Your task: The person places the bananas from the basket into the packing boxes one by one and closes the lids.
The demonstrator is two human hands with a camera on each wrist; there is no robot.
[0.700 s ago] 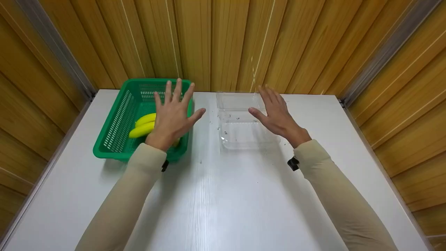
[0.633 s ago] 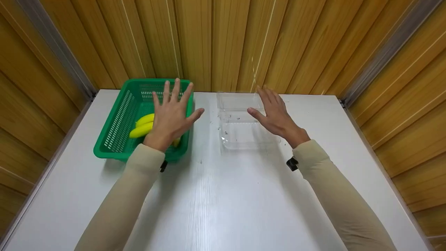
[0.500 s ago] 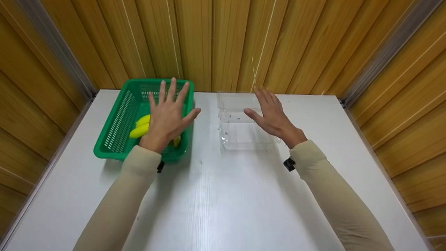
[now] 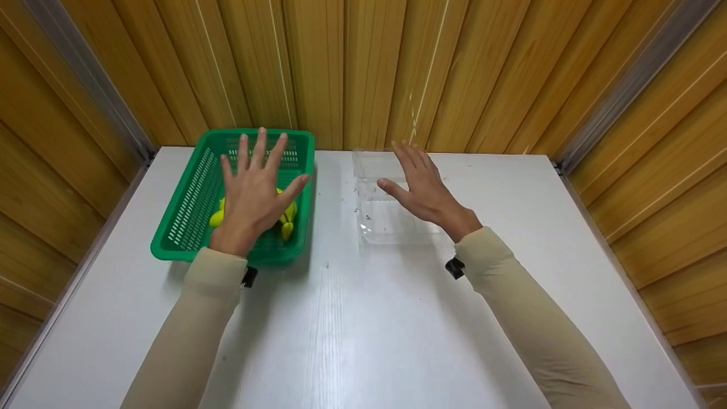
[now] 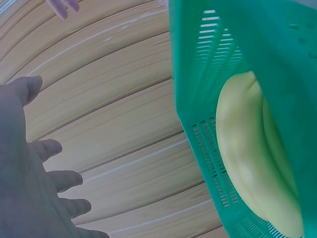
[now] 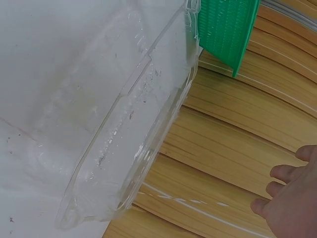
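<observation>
My left hand point(image 4: 251, 196) hovers over the green plastic basket point(image 4: 179, 218), fingers spread and nothing held. Yellow bananas point(image 4: 288, 213) lie inside the basket, partly hidden behind that hand. The left wrist view shows the bananas point(image 5: 247, 153) up close against the basket wall point(image 5: 190, 99). Over the clear plastic container point(image 4: 392, 224) my right hand point(image 4: 426, 190) is held with straight fingers and thumb out, holding nothing. The container's lid point(image 4: 377, 166) stands open toward the back wall. In the right wrist view the clear container point(image 6: 129, 124) fills the left side, apart from the fingers.
Both containers sit near the back edge of a white table point(image 4: 352, 329). A wood-patterned wall point(image 4: 369, 74) rises right behind them, with similar walls at both sides. Small dark specks dot the table and container.
Both hands have drifted left, still spread. More of the bananas' right end shows beside the left hand. The basket and clear container have stayed in place.
</observation>
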